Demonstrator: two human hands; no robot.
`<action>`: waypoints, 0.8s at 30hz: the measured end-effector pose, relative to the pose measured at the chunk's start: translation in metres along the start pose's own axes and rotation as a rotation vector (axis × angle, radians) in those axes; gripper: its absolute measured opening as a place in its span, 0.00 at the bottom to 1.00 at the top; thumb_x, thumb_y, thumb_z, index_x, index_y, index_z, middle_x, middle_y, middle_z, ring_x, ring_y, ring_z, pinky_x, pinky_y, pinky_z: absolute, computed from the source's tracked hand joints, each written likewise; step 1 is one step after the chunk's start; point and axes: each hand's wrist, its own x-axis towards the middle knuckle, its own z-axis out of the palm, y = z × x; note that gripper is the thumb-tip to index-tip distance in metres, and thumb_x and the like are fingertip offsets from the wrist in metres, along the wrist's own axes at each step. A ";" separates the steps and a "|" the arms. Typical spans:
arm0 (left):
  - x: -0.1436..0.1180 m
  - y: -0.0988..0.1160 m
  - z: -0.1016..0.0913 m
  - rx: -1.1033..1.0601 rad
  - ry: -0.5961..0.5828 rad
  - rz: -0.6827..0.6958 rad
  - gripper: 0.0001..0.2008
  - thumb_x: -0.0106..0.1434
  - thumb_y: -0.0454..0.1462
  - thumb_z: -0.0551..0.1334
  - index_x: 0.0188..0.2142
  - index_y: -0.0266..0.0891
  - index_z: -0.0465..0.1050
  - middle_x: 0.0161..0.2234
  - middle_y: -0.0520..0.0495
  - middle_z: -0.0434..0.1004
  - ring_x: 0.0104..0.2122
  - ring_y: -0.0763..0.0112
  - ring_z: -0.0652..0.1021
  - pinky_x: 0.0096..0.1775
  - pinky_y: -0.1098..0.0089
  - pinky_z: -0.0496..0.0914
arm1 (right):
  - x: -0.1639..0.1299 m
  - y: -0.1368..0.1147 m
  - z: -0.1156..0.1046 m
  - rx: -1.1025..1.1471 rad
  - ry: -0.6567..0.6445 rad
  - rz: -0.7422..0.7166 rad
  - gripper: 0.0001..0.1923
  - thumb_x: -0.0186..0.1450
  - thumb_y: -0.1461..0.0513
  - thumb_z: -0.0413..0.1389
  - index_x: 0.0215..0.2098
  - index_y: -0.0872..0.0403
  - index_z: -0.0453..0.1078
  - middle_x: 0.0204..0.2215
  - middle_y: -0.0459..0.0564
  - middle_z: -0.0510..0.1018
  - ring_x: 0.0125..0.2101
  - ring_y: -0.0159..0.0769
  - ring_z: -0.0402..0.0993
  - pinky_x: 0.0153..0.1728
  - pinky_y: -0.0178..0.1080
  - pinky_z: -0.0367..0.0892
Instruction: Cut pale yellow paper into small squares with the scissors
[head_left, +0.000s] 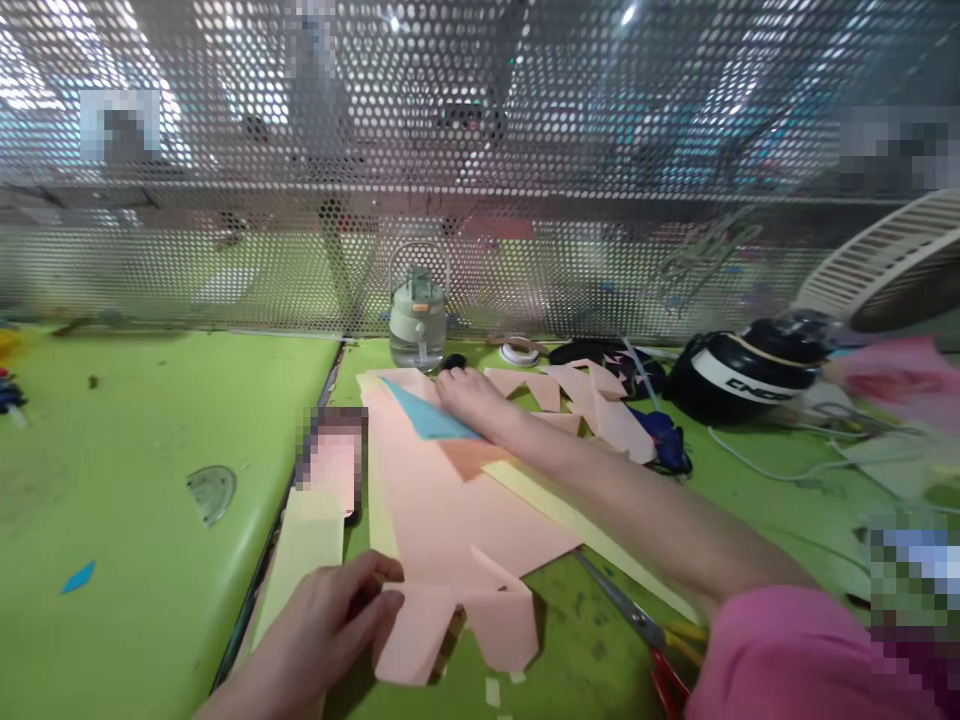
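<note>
Pink paper [442, 520]: left fingers [371, 590] seemingly pinch near edge; right fingers [454, 385] flat atop.

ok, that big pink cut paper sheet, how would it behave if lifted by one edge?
The pink paper sheet is probably floppy: it looks thin and lies flat, pinned by the left hand and the right hand. Likely light too, so it may slide on the green table. The cut tabs at its near edge could tear easily.
</note>
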 end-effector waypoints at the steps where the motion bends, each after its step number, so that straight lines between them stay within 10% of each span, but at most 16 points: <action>1: 0.000 0.000 0.000 0.008 0.000 0.002 0.15 0.68 0.44 0.51 0.44 0.41 0.73 0.26 0.51 0.77 0.26 0.68 0.73 0.30 0.72 0.60 | -0.002 -0.006 0.000 -0.030 0.002 0.003 0.13 0.69 0.60 0.55 0.50 0.58 0.70 0.49 0.56 0.75 0.49 0.43 0.73 0.49 0.51 0.70; 19: -0.001 0.000 0.001 0.036 0.023 0.017 0.17 0.68 0.46 0.50 0.44 0.42 0.73 0.26 0.52 0.77 0.26 0.67 0.73 0.30 0.71 0.61 | -0.012 -0.007 0.006 -0.020 0.053 0.092 0.13 0.72 0.63 0.49 0.52 0.58 0.69 0.45 0.58 0.77 0.43 0.42 0.75 0.40 0.42 0.72; 24: -0.002 -0.003 0.003 0.033 0.029 0.019 0.18 0.68 0.47 0.49 0.45 0.42 0.73 0.27 0.51 0.78 0.28 0.66 0.75 0.31 0.71 0.62 | -0.039 0.039 -0.022 0.064 0.203 0.247 0.17 0.71 0.66 0.48 0.57 0.51 0.66 0.52 0.55 0.75 0.51 0.41 0.71 0.47 0.39 0.66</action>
